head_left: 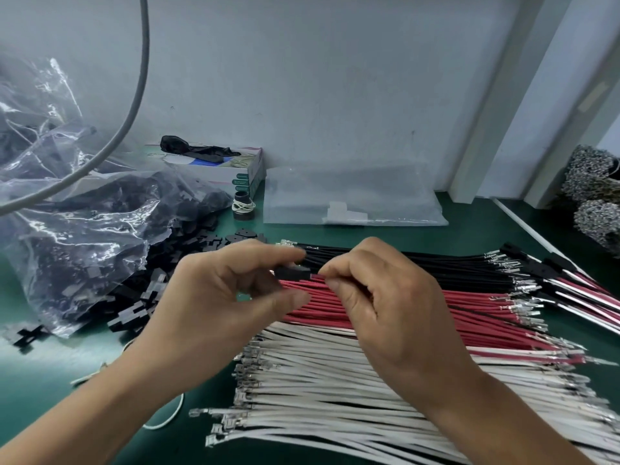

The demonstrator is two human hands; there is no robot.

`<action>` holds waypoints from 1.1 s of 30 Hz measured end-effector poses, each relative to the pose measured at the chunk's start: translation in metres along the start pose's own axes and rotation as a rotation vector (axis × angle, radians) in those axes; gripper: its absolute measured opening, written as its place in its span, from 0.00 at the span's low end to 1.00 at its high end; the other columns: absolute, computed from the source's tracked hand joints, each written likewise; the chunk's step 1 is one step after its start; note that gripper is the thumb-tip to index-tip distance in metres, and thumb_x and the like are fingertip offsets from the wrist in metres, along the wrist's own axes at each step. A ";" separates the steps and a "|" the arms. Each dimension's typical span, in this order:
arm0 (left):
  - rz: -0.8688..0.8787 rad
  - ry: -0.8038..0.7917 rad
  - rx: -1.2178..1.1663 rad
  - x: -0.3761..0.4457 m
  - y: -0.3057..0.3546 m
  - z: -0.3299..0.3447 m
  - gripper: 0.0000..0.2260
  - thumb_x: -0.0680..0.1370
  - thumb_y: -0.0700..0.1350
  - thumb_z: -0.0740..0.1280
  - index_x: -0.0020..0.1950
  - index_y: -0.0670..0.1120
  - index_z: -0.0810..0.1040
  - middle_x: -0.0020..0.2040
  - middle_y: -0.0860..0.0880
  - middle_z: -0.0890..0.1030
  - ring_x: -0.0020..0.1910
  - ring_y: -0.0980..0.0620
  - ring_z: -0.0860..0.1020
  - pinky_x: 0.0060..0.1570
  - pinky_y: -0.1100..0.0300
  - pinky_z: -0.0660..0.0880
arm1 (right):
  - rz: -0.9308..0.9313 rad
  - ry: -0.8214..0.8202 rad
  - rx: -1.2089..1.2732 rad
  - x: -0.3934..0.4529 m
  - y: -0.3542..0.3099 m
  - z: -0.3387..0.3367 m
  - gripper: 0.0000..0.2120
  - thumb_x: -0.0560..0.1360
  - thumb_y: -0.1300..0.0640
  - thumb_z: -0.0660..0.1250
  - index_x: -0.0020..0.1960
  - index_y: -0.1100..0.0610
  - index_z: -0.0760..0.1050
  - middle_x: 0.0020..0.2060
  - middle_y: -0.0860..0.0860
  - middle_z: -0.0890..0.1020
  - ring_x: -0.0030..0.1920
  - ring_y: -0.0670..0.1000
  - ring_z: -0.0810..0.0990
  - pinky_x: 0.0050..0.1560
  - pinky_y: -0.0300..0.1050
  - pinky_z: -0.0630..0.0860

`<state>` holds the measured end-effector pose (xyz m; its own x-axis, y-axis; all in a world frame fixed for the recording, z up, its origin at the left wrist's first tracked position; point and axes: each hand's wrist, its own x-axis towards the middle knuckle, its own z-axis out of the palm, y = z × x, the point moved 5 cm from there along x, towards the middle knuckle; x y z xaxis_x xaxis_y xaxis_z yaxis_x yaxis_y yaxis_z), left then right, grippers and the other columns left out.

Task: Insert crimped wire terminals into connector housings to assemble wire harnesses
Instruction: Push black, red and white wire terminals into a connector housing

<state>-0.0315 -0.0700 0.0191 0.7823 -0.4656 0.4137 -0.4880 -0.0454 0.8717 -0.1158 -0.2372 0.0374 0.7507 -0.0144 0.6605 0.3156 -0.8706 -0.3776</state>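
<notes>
My left hand (228, 297) pinches a small black connector housing (291, 272) between thumb and fingers above the wire piles. My right hand (379, 297) pinches a wire at its end (318, 275), right against the housing's right side; the wire's colour is hard to tell. Below the hands lie three side-by-side bundles of crimped wires: black wires (436, 266) at the back, red wires (469, 317) in the middle, white wires (335, 391) nearest me. Loose black housings (134, 310) spill from a clear plastic bag (84, 229) at the left.
Finished harnesses (577, 286) lie at the right on the green table (503, 223). A flat clear bag (352, 199), a tissue box (231, 169) and a tape roll (243, 206) stand at the back. A grey cable (134, 95) hangs at the upper left. Reels of terminals (593, 196) sit far right.
</notes>
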 end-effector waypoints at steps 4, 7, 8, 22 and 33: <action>0.009 0.026 -0.003 0.001 -0.002 -0.005 0.10 0.68 0.45 0.80 0.48 0.53 0.89 0.38 0.46 0.87 0.30 0.46 0.84 0.35 0.56 0.83 | 0.004 -0.039 -0.085 0.002 0.003 -0.006 0.08 0.79 0.50 0.65 0.47 0.52 0.81 0.41 0.42 0.76 0.41 0.43 0.75 0.41 0.37 0.73; -0.046 -0.007 -0.106 0.000 -0.004 -0.003 0.10 0.68 0.44 0.78 0.48 0.50 0.89 0.37 0.44 0.87 0.30 0.45 0.84 0.38 0.57 0.83 | -0.040 -0.024 -0.089 0.001 0.000 -0.006 0.07 0.79 0.53 0.65 0.45 0.54 0.79 0.40 0.44 0.76 0.40 0.44 0.75 0.42 0.39 0.74; -0.063 -0.021 -0.132 0.000 -0.005 -0.002 0.10 0.68 0.44 0.77 0.48 0.50 0.89 0.36 0.44 0.87 0.30 0.46 0.84 0.38 0.58 0.83 | -0.046 -0.019 -0.078 0.000 -0.001 -0.005 0.07 0.79 0.54 0.66 0.44 0.54 0.79 0.40 0.44 0.76 0.40 0.44 0.74 0.42 0.39 0.73; -0.078 -0.042 -0.138 0.001 -0.008 0.002 0.08 0.70 0.46 0.76 0.48 0.52 0.88 0.39 0.45 0.87 0.30 0.50 0.83 0.33 0.63 0.80 | -0.096 -0.084 -0.262 0.003 -0.012 -0.020 0.06 0.73 0.51 0.74 0.42 0.48 0.77 0.41 0.42 0.75 0.42 0.46 0.72 0.41 0.43 0.71; -0.028 0.022 -0.095 0.002 -0.013 -0.003 0.09 0.70 0.48 0.77 0.49 0.54 0.88 0.39 0.46 0.87 0.31 0.50 0.83 0.34 0.62 0.81 | 0.056 -0.505 -0.095 -0.013 -0.018 0.012 0.07 0.73 0.41 0.67 0.45 0.44 0.77 0.43 0.38 0.76 0.48 0.39 0.73 0.45 0.37 0.68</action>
<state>-0.0221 -0.0681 0.0095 0.8041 -0.4456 0.3935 -0.4278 0.0260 0.9035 -0.1242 -0.2152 0.0281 0.9589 0.1568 0.2366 0.2306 -0.9162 -0.3276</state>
